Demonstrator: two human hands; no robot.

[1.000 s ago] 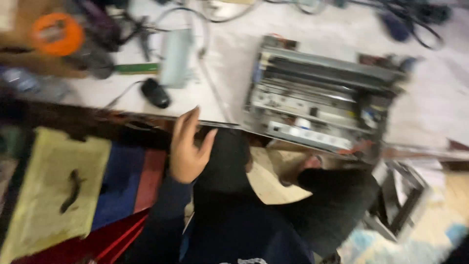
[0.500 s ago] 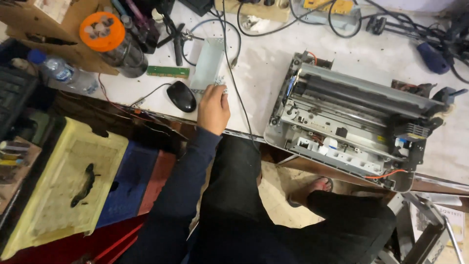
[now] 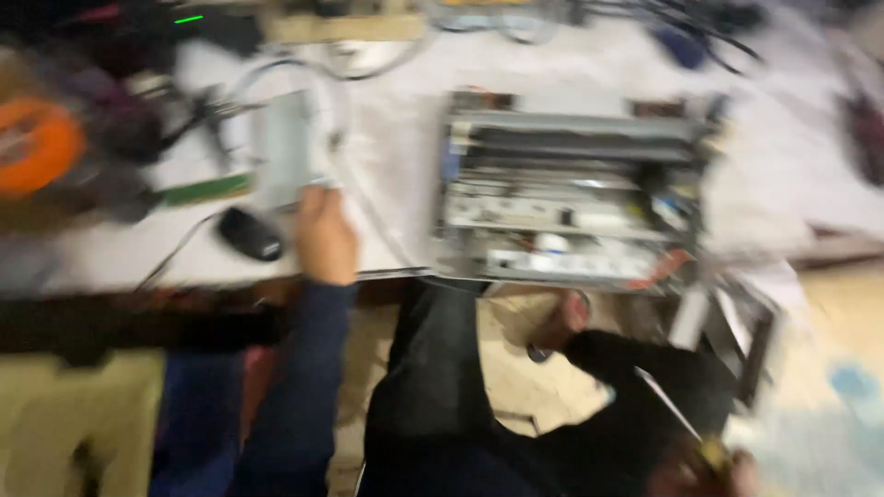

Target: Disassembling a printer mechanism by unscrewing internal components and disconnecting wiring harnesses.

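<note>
At nine o'clock on the white worktable (image 3: 396,202) sits one orange round thing (image 3: 35,145), too blurred to identify. Toward the centre I see one green strip (image 3: 204,190), perhaps a circuit board, and one black computer mouse (image 3: 249,234) with its cord trailing off.

Just beside the mouse, my left hand (image 3: 324,235) reaches up onto the table from a dark blue sleeve, fingertips at the lower edge of one flat grey panel (image 3: 287,147) lying at about eleven o'clock. Whether the fingers are closed on that panel or only touching it, I cannot tell through the motion blur. I'd judge the panel light and stiff, sheet metal or hard plastic, with edges that could be sharp or slick; the near short edge, pinched between thumb and fingers, looks the sensible hold.

At one o'clock stands one opened grey machine (image 3: 571,198), a printer by its rollers and exposed frame, with cables looped across the table behind it. It looks heavy and awkward, best gripped by the frame rather than the fragile innards.

At five o'clock, low by the floor, my right hand (image 3: 700,469) seems wrapped around something small and yellowish (image 3: 714,451); the grip itself is unclear.
</note>
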